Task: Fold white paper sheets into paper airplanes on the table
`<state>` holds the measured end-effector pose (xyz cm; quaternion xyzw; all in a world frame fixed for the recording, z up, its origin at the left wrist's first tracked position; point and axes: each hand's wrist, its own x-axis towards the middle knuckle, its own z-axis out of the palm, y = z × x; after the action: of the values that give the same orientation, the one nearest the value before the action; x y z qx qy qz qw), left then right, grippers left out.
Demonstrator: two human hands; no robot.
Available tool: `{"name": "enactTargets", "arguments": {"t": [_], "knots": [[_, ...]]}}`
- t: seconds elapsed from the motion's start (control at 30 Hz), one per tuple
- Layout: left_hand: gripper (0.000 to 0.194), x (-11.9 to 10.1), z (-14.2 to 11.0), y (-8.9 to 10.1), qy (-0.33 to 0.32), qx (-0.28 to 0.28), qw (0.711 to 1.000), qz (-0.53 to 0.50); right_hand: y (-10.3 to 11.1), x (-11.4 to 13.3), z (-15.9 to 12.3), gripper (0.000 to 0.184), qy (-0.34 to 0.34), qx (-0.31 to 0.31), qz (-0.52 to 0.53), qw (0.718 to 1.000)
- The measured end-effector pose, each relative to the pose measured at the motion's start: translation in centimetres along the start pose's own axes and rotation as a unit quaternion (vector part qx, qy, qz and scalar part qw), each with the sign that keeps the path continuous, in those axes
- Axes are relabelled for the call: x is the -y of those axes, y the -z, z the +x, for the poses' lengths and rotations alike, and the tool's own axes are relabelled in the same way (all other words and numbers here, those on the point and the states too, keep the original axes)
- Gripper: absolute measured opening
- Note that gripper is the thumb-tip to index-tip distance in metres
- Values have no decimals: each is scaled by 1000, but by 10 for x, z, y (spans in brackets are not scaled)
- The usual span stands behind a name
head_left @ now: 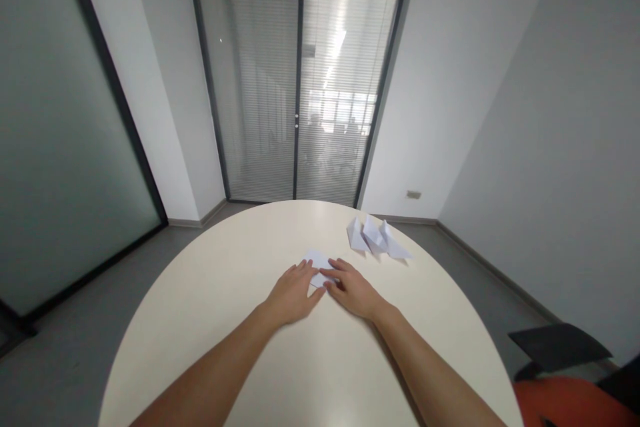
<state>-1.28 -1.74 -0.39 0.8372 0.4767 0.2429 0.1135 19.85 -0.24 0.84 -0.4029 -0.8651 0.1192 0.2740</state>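
A small white sheet of paper (318, 259) lies flat on the round table, partly covered by my fingers. My left hand (295, 291) rests on its left side with the fingers stretched out over the paper. From the right, my right hand (353, 288) lies on the paper's right side, fingers spread and their tips on the sheet. Whether the sheet has creases is too small to tell. Beyond my right hand stand several folded white paper pieces (374, 238), close together near the table's far right edge.
The round cream table (225, 320) fills the area in front of me. A chair with a red seat (565, 400) and black armrest (560, 345) stands at the lower right. Glass doors with blinds (265, 93) are behind the table, with a frosted glass panel (60, 133) at left.
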Motion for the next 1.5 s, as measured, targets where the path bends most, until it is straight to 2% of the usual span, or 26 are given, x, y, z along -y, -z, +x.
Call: {"name": "enactTargets", "arguments": {"t": [0.13,0.23,0.37,0.5,0.6,0.77,0.9,1.03,1.13,1.27,1.4,1.5], "knots": [[53,4,1,-3,22,20,999,23,6,9,4,29,-16,6,-40,999],[55,7,1,-2,12,48,998,32,5,12,4,25,-15,-1,-19,1000],[57,7,-1,1,-31,60,998,11,-4,4,-1,46,10,20,37,999],[58,7,-1,4,-36,59,997,15,-8,-6,-4,51,-41,70,5,997],[54,9,1,7,-30,59,998,12,-6,-10,-3,53,-47,89,-33,994],[39,14,4,14,10,12,1000,-18,-1,-7,1,47,10,67,-66,996],[31,15,0,18,-22,22,999,-14,3,-4,6,38,56,40,-80,994],[47,16,-5,22,-70,41,997,7,5,-4,7,31,26,4,-67,997],[41,16,-5,23,-73,37,997,13,3,-3,5,30,13,-9,-23,1000],[36,16,-3,25,-63,24,997,22,3,-1,2,38,39,0,39,998],[35,17,-2,26,-59,20,998,23,6,0,1,43,61,12,62,996],[34,18,-1,25,-61,9,998,20,7,2,1,47,41,24,65,997]]}}
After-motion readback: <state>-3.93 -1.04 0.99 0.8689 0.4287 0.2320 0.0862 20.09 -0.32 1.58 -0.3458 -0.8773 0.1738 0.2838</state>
